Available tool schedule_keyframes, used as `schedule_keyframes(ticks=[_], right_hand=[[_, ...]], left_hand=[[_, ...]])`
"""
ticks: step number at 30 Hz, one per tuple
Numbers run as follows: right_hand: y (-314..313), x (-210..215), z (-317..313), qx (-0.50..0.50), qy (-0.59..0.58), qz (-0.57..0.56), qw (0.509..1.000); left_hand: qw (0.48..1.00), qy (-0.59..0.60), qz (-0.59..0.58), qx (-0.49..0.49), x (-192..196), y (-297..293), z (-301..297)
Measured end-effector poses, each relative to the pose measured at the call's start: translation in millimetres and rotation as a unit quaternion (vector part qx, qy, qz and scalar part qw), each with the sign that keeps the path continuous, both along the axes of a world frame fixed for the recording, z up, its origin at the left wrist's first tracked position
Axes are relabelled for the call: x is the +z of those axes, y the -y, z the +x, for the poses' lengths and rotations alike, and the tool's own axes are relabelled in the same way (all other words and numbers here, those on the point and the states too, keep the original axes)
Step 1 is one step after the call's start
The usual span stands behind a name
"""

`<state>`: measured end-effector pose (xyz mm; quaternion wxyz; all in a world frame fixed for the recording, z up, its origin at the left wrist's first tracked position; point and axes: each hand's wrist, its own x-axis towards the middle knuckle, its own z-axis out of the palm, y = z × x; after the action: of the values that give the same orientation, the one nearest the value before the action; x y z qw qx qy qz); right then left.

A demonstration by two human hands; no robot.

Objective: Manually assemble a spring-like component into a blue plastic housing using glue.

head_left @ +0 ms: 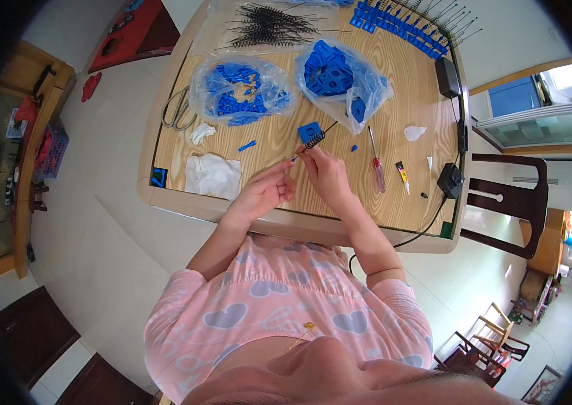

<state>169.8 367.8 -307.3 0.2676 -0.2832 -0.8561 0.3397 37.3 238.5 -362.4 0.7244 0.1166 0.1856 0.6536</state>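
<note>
Both hands met above the desk's [313,226] near edge. The right hand [326,172] pinched a black coiled spring [314,140]; the left hand [266,192] closed on what seemed a thin wire. Bare wood lay between them and the red screwdriver [376,169].

Two hands, left [266,192] and right [326,172], meet over one worktop [394,209]. Between their fingers is one black spring [314,140]. Just beyond them lies one loose blue square [310,131], with two small blue bits, one [247,145] to the left and one [354,147] to the right. Farther off stand three clear bags: two of blue parts [235,91] [340,74] and one of black springs [266,27]. Right of the hands lie one screwdriver [376,160] and one glue tube [403,175]. Left of them are one pair of scissors [177,108] and one white cloth [213,175]. Two black adapters [446,75] [449,181] sit at the right edge.
</note>
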Motion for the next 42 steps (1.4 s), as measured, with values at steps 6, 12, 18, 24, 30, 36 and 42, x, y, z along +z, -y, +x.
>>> schedule_keyframes(ticks=[6,12,18,24,30,36,42], right_hand=[[0.5,3.0,0.7,0.003,0.019,-0.007,1.0],[1.0,3.1,0.4,0.008,0.008,0.004,1.0],[1.1,11.5,-0.8,0.011,-0.019,0.006,1.0],[0.4,17.4,-5.0,0.016,-0.05,-0.06,0.997],[-1.1,20.1,-7.3,0.008,-0.049,-0.085,0.995],[0.1,20.8,-11.4,0.005,-0.049,-0.096,0.994],[3.5,3.7,-16.7,-0.033,-0.07,-0.07,0.995]], left_hand=[[1.0,0.001,0.01,-0.008,-1.6,-0.2,-0.7],[1.0,0.005,0.008,-0.002,-2.7,-0.7,-0.2],[1.0,0.003,0.007,0.005,-3.3,-0.4,-0.2],[1.0,0.008,0.016,0.001,-3.5,0.0,-0.9],[1.0,0.006,0.021,0.003,0.1,-0.5,-0.8],[0.996,0.069,0.054,-0.007,-2.7,0.1,-1.8],[0.999,0.03,0.032,0.008,-1.3,1.1,0.7]])
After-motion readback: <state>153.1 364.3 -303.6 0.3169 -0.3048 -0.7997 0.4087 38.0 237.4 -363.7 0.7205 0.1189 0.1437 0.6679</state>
